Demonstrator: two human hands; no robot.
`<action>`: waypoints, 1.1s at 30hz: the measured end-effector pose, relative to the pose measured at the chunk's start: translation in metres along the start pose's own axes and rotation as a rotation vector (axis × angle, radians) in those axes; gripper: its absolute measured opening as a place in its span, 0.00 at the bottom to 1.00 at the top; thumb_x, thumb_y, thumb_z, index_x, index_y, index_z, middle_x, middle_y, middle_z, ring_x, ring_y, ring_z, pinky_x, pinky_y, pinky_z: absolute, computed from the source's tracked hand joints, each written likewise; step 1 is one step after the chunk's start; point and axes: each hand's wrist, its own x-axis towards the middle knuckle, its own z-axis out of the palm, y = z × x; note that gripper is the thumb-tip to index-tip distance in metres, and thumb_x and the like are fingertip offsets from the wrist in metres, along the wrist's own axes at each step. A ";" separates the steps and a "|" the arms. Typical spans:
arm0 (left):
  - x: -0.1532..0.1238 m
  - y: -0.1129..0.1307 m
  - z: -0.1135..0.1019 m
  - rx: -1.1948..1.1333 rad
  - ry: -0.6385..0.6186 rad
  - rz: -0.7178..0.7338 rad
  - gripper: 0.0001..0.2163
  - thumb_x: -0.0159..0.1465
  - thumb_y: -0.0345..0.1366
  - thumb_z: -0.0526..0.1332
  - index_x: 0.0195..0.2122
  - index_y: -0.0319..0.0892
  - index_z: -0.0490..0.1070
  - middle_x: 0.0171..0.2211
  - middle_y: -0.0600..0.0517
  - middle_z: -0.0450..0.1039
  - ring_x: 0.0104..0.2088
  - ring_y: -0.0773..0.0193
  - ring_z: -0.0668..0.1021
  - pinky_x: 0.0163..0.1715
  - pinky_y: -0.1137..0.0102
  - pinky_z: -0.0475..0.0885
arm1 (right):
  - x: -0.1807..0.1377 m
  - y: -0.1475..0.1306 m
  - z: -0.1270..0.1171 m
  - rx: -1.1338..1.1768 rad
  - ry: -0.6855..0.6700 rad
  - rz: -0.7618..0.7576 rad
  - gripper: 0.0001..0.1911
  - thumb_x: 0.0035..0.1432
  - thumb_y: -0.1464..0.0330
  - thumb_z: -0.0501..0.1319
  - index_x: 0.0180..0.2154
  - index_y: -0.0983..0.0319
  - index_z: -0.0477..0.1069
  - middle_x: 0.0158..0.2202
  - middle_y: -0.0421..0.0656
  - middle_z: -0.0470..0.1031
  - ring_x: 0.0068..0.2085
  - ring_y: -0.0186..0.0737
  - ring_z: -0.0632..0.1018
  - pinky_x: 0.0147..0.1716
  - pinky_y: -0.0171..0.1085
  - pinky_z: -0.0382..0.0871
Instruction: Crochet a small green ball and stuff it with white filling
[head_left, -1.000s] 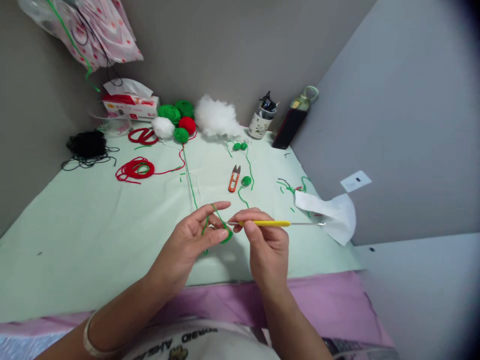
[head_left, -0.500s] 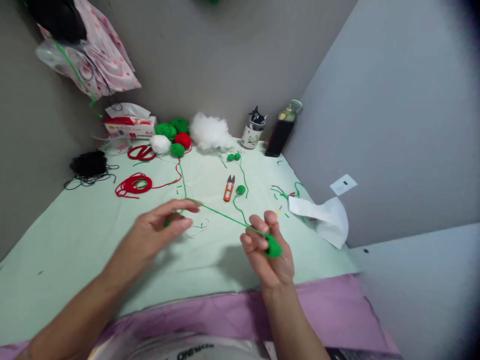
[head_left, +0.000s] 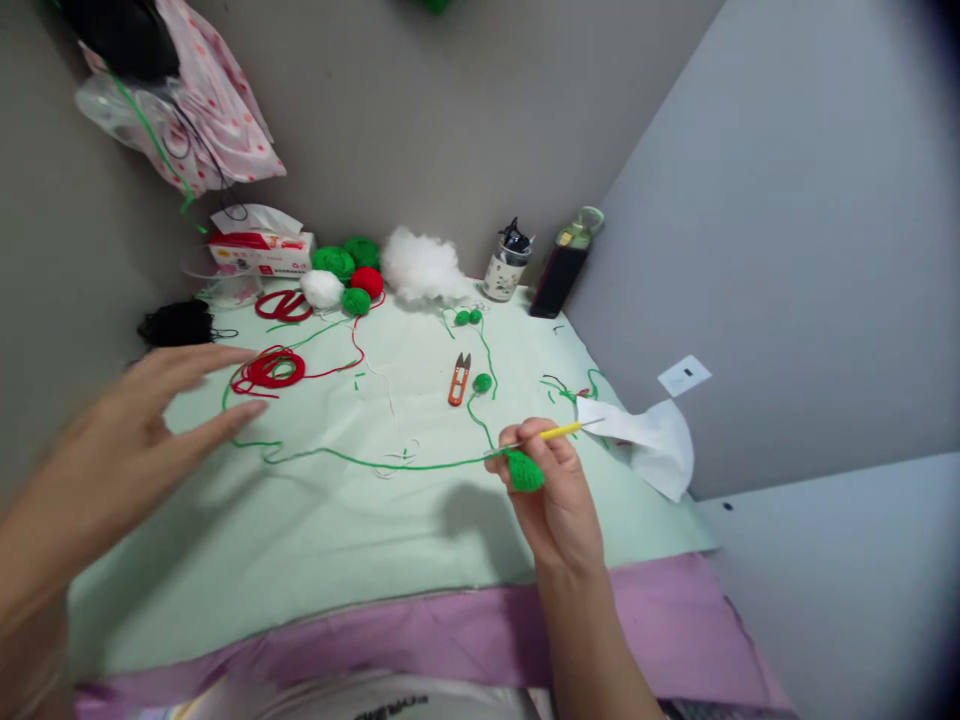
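My right hand (head_left: pixel 559 490) is closed round a crochet hook (head_left: pixel 562 431) with a yellow handle and a small green crocheted piece (head_left: pixel 524 471). From that piece a slack strand of green yarn (head_left: pixel 360 463) runs left over the cloth, curves up beside my left hand and leads toward a small green yarn ball (head_left: pixel 356 301). My left hand (head_left: pixel 150 430) hovers at the left with thumb and fingers spread, nothing visible between them. Just past its fingertips lies a coil of red yarn (head_left: pixel 277 368).
Orange thread snips (head_left: pixel 459 380) and a small green crocheted ball (head_left: pixel 482 383) lie mid-table. Behind are white stuffing (head_left: pixel 424 265), a red yarn ball (head_left: pixel 367 281), red scissors (head_left: pixel 283 305), a tissue box (head_left: pixel 262 253), a pen cup (head_left: pixel 505 272) and a bottle (head_left: pixel 566 262). White paper (head_left: pixel 652 450) lies right.
My left hand has moved far left and its fingers have spread. The green yarn, taut before, now lies slack. My right hand has turned, showing more of the yellow hook.
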 end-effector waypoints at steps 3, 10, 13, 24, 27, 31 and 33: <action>-0.034 0.035 0.062 -0.331 -0.330 0.033 0.21 0.65 0.50 0.69 0.59 0.56 0.79 0.69 0.52 0.68 0.58 0.43 0.78 0.43 0.64 0.83 | -0.001 0.009 0.009 -0.069 -0.011 -0.042 0.08 0.56 0.62 0.76 0.33 0.57 0.82 0.31 0.39 0.82 0.26 0.32 0.76 0.29 0.34 0.74; -0.040 0.076 0.152 -0.979 -0.431 -0.107 0.26 0.67 0.63 0.60 0.58 0.56 0.80 0.70 0.49 0.70 0.72 0.44 0.66 0.66 0.48 0.69 | -0.016 0.013 0.022 -0.188 -0.066 -0.242 0.04 0.59 0.63 0.74 0.34 0.55 0.85 0.32 0.40 0.84 0.32 0.35 0.81 0.32 0.35 0.75; -0.030 0.077 0.154 -0.976 -0.253 0.034 0.31 0.76 0.55 0.49 0.22 0.49 0.79 0.52 0.52 0.85 0.72 0.49 0.67 0.72 0.47 0.59 | -0.018 0.011 0.021 -0.185 -0.083 -0.279 0.03 0.60 0.63 0.74 0.34 0.54 0.85 0.31 0.40 0.84 0.34 0.36 0.82 0.32 0.35 0.74; -0.054 0.042 0.159 -0.574 -0.444 0.038 0.21 0.67 0.41 0.70 0.61 0.55 0.77 0.51 0.50 0.78 0.52 0.55 0.78 0.57 0.60 0.72 | -0.017 0.022 0.016 -0.169 -0.004 -0.282 0.03 0.60 0.62 0.74 0.35 0.53 0.85 0.33 0.39 0.85 0.37 0.36 0.83 0.39 0.34 0.76; -0.056 0.044 0.161 -0.664 -0.441 -0.060 0.22 0.66 0.41 0.72 0.61 0.54 0.76 0.43 0.52 0.77 0.44 0.60 0.77 0.52 0.65 0.72 | -0.017 0.026 0.018 -0.196 -0.013 -0.268 0.04 0.59 0.62 0.74 0.35 0.53 0.85 0.33 0.39 0.85 0.37 0.36 0.82 0.37 0.34 0.76; -0.056 0.043 0.160 -0.713 -0.434 -0.124 0.25 0.65 0.40 0.73 0.63 0.54 0.74 0.42 0.52 0.77 0.45 0.61 0.77 0.53 0.65 0.71 | -0.018 0.031 0.013 -0.262 -0.048 -0.228 0.04 0.62 0.62 0.72 0.38 0.53 0.85 0.36 0.41 0.85 0.39 0.38 0.82 0.40 0.36 0.76; -0.056 0.044 0.160 -0.709 -0.420 -0.154 0.25 0.64 0.40 0.73 0.63 0.52 0.75 0.42 0.52 0.77 0.43 0.61 0.77 0.50 0.65 0.71 | -0.019 0.032 0.011 -0.316 -0.068 -0.242 0.05 0.64 0.63 0.70 0.41 0.53 0.85 0.39 0.42 0.84 0.40 0.39 0.82 0.40 0.38 0.76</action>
